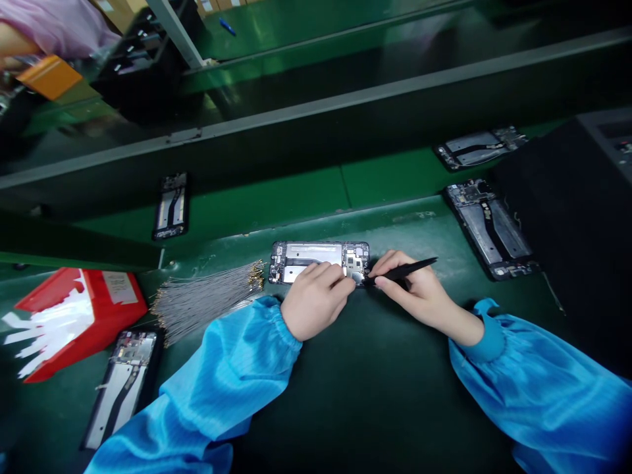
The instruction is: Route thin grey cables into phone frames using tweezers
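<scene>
Phone (316, 251) flat on bench (375, 395) beside the cables (207, 296), left hand (317, 299) at near edge, fingers curled, can't tell if pinching, right hand (419, 291) pinching tool (419, 266) at board end, so I'd steady phone, keep tip pressure light.

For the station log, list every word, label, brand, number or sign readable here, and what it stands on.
No text can be read.
Pale label on the red bin: too blurred.
Middle phone: any markings too small.
Cardboard box at the top left: any print too blurred.
</scene>
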Tool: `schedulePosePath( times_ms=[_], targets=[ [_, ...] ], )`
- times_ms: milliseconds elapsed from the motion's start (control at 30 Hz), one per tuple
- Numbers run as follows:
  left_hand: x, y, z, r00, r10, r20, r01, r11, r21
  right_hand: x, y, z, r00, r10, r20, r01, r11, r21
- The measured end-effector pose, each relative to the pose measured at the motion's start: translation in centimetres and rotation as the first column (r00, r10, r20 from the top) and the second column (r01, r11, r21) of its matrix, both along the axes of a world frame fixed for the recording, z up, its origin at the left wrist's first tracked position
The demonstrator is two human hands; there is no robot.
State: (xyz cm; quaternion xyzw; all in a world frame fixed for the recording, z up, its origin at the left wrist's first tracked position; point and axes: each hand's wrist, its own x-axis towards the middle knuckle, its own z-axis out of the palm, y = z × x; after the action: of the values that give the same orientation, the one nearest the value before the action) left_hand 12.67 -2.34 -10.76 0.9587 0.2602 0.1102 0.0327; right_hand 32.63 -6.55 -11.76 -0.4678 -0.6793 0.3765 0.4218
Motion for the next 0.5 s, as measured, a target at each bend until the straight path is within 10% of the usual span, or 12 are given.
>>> schedulePosePath(
  times_ms=[500],
  targets=[
    [-0.02, -0.03, 0.05, 1.0, -0.001, 0.007, 0.001, 1.0, 0.007, -0.09, -0.22, 0.17, 0.997, 0.038, 0.073, -0.047, 0.99, 0.132]
  ],
)
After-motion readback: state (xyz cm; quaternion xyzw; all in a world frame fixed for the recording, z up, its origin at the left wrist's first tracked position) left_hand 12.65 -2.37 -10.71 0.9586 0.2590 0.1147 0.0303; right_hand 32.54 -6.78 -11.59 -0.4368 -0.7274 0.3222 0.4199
